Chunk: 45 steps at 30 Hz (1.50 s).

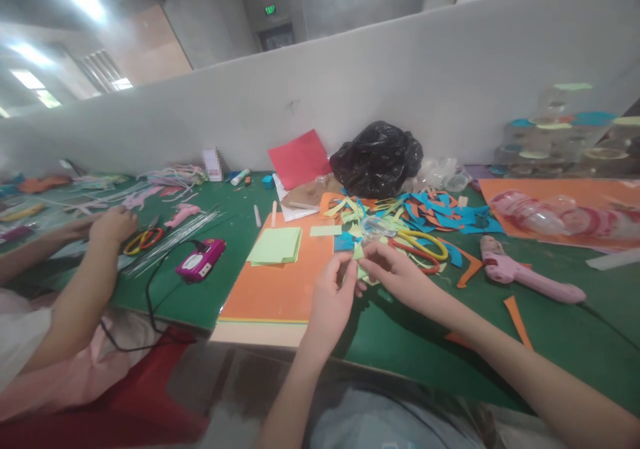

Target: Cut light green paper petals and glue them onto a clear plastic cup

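Between my two hands is a small piece of light green paper (359, 251), pinched at the fingertips. My left hand (336, 293) closes on its lower left side, and my right hand (393, 269) grips it from the right. Much of the paper is covered by my fingers. Just behind my right hand lie scissors (434, 243) with yellow and red handles, on a heap of paper scraps (425, 210) in blue, orange and light green. To the left, a stack of light green paper squares (275, 245) rests on orange sheets (273, 295).
A pink glue gun (530, 279) with a cord lies at right. A black plastic bag (377, 159) stands against the partition, with clear plastic cups (555, 142) at far right. At left, a co-worker's arms (93, 275) reach over the green table near a purple power box (201, 260).
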### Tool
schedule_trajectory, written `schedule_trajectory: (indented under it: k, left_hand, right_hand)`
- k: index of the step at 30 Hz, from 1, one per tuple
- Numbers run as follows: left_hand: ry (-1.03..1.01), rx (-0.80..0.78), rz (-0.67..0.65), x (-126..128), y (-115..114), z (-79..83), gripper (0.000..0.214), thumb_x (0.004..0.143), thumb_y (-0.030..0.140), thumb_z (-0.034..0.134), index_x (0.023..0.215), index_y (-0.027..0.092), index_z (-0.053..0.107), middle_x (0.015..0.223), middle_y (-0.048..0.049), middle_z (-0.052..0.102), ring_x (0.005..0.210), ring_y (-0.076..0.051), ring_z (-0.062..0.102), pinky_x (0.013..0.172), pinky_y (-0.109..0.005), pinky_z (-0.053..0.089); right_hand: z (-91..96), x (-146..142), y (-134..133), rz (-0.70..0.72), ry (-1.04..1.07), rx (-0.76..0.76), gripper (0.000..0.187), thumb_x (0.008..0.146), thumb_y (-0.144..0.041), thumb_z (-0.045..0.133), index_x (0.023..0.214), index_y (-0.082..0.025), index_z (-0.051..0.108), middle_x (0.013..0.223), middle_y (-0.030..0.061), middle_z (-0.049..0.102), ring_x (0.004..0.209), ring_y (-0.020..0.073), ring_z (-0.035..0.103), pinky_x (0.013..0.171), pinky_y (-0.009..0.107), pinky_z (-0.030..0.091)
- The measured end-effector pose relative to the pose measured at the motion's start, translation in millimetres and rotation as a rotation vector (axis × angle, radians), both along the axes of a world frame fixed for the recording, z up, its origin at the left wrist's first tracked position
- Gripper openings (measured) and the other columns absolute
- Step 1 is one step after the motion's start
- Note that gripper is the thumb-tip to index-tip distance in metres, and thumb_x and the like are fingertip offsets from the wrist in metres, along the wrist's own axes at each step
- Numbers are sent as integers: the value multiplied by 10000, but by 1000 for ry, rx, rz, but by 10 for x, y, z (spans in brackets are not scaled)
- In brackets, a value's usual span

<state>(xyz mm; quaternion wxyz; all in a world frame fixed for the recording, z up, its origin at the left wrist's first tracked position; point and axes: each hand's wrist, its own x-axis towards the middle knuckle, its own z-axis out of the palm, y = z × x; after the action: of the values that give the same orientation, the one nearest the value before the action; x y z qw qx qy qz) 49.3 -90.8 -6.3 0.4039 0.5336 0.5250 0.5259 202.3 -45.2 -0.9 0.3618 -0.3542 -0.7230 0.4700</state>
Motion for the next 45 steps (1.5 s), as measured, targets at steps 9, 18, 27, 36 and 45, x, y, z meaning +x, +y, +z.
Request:
schedule_trajectory:
  k: [9, 18, 27, 36, 45]
  left_hand:
    - [91, -29, -80, -22, -22, 23, 318, 971, 471, 526, 1086, 207, 661, 665, 30, 561, 582, -113, 538, 614, -229, 468]
    - [170, -3, -82, -21, -19, 15, 333, 984, 431, 501, 1189, 226, 666, 697, 5, 552, 754, -173, 590, 786, -291, 494]
    - [204, -75, -108, -26, -15, -10, 302, 990, 443, 481, 1178, 257, 626, 794, 3, 603, 773, -160, 581, 721, -272, 442]
    - [175, -98, -119, -31, 2, -23, 256, 990, 472, 477, 971, 236, 576, 740, 35, 551, 715, -124, 539, 672, -237, 413]
    - [192, -61, -126, -29, -4, -31, 236, 993, 445, 470, 1027, 239, 579, 827, 17, 563, 753, -136, 522, 717, -257, 432]
  right_hand:
    - [-14, 10, 23, -89, 18, 8, 387, 946, -555, 514, 784, -204, 504, 694, -28, 460, 641, 121, 439, 591, 256, 378]
    - [2, 5, 52, -85, 22, -17, 488, 878, -669, 538, 717, -213, 470, 628, -43, 404, 575, 114, 399, 542, 256, 356]
    - [-7, 2, 59, -127, 10, 60, 431, 923, -586, 482, 709, -220, 406, 662, -39, 367, 619, 126, 372, 594, 270, 362]
    - [-11, -3, 52, -136, 7, 11, 448, 926, -595, 472, 693, -227, 368, 640, -32, 408, 618, 135, 415, 597, 276, 391]
    - [10, 0, 66, -134, 75, -14, 443, 895, -636, 531, 757, -219, 474, 640, -37, 419, 611, 132, 420, 576, 269, 378]
